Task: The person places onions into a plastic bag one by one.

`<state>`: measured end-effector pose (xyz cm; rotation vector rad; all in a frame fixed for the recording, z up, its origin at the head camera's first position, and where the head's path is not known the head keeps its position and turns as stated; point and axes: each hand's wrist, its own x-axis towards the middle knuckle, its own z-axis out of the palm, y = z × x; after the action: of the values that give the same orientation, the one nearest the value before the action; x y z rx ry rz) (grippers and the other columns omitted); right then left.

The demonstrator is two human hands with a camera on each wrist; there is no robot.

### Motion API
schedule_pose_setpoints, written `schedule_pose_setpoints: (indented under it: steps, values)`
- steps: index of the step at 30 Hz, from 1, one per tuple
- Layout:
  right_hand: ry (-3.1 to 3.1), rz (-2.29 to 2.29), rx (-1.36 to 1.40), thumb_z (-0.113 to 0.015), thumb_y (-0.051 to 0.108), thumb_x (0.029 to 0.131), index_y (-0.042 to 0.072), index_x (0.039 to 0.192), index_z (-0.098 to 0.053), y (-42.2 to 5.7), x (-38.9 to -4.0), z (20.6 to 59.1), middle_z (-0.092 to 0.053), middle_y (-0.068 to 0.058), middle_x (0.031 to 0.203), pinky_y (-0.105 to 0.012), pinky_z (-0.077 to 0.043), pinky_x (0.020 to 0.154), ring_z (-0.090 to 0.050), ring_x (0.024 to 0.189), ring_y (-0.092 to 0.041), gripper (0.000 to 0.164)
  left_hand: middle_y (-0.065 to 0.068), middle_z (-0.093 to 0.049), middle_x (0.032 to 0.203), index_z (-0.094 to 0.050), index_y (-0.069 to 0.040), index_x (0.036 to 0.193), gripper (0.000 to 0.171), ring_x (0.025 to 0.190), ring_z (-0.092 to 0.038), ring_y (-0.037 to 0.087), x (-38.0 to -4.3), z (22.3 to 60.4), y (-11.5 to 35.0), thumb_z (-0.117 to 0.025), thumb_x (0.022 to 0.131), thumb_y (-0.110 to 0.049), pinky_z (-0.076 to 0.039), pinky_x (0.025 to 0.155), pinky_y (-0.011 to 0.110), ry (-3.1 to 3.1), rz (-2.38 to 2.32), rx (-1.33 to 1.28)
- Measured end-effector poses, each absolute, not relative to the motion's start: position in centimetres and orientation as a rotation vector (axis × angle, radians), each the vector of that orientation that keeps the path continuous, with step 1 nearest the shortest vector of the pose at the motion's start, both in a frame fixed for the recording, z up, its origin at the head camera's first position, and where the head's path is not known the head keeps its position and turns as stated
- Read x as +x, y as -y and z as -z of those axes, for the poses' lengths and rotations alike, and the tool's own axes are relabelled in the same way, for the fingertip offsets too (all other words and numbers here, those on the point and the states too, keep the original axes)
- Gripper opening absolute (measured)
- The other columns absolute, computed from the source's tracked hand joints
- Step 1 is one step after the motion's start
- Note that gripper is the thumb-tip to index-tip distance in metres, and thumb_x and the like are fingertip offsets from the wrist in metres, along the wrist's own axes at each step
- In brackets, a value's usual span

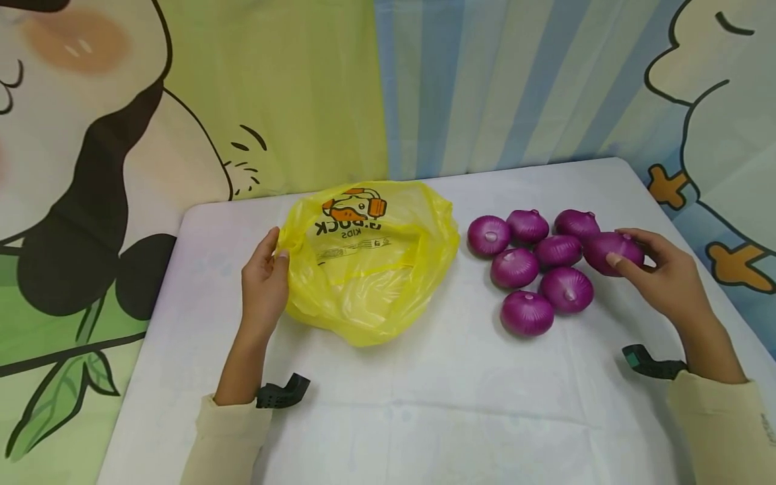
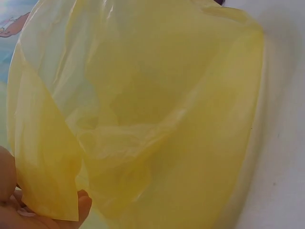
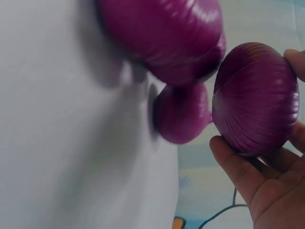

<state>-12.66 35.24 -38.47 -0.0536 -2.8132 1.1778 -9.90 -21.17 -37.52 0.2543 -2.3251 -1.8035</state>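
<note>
My left hand pinches the left rim of a yellow plastic bag, whose mouth gapes open toward me. Printed on the bag's far wall is a duck, mirrored. In the left wrist view the thin bag film fills most of the picture, with fingertips on its edge. To the right, my right hand grips a purple onion between thumb and fingers. The right wrist view has this held onion raised off the table, beside others. Several more purple onions lie grouped between bag and right hand.
All of it lies on a white-covered table. Behind the table hangs a cartoon-printed curtain, close to the far edge. Black wrist cameras are strapped at both cuffs.
</note>
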Motion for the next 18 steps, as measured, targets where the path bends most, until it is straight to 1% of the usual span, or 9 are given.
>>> schedule_pose_setpoints:
  steps: [3, 7, 12, 15, 18]
  values:
    - [2.788, -1.205, -0.001, -0.067, 0.028, 0.093, 0.017, 0.144, -0.049, -34.3, -13.1, 37.5, -0.045, -0.018, 0.136, 0.000, -0.038, 0.071, -0.045, 0.117, -0.024, 0.055, -0.003, -0.029, 0.156, -0.033, -0.017, 0.152, 0.048, 0.137, -0.036, 0.016, -10.0, 37.7, 21.2, -0.043, 0.105, -0.017, -0.039, 0.104, 0.029, 2.321, 1.816, 0.260]
    - [2.720, -1.262, 0.118, -0.068, 0.020, 0.092, 0.017, 0.141, -0.052, -32.6, -13.6, 36.0, -0.049, -0.011, 0.133, -0.002, -0.042, 0.074, -0.046, 0.110, -0.008, 0.052, -0.002, -0.029, 0.156, -0.033, -0.018, 0.152, 0.048, 0.136, -0.038, 0.016, -10.0, 37.6, 21.1, -0.042, 0.105, -0.017, -0.040, 0.103, 0.028, 2.324, 1.813, 0.274]
    - [2.623, -1.346, 0.284, -0.070, 0.007, 0.089, 0.011, 0.138, -0.055, -30.6, -14.2, 34.7, -0.053, -0.002, 0.128, -0.006, -0.045, 0.076, -0.050, 0.108, -0.007, 0.051, -0.001, -0.031, 0.155, -0.034, -0.018, 0.152, 0.048, 0.135, -0.040, 0.016, -10.0, 37.6, 21.1, -0.043, 0.105, -0.018, -0.041, 0.103, 0.028, 2.322, 1.809, 0.277]
    - [2.581, -1.396, 0.382, -0.070, 0.001, 0.088, 0.007, 0.137, -0.055, -29.4, -14.7, 34.1, -0.054, 0.000, 0.127, -0.007, -0.046, 0.079, -0.052, 0.109, -0.009, 0.052, -0.003, -0.031, 0.155, -0.034, -0.018, 0.152, 0.048, 0.135, -0.039, 0.015, -9.9, 37.6, 21.1, -0.042, 0.105, -0.018, -0.041, 0.103, 0.028, 2.335, 1.798, 0.285]
    - [2.564, -1.424, 0.462, -0.070, 0.000, 0.087, 0.006, 0.136, -0.056, -28.1, -15.2, 33.4, -0.054, 0.000, 0.128, -0.009, -0.046, 0.081, -0.053, 0.110, -0.011, 0.051, -0.005, -0.031, 0.155, -0.034, -0.019, 0.152, 0.047, 0.136, -0.039, 0.015, -9.8, 37.7, 21.1, -0.042, 0.105, -0.018, -0.040, 0.103, 0.029, 2.344, 1.796, 0.291]
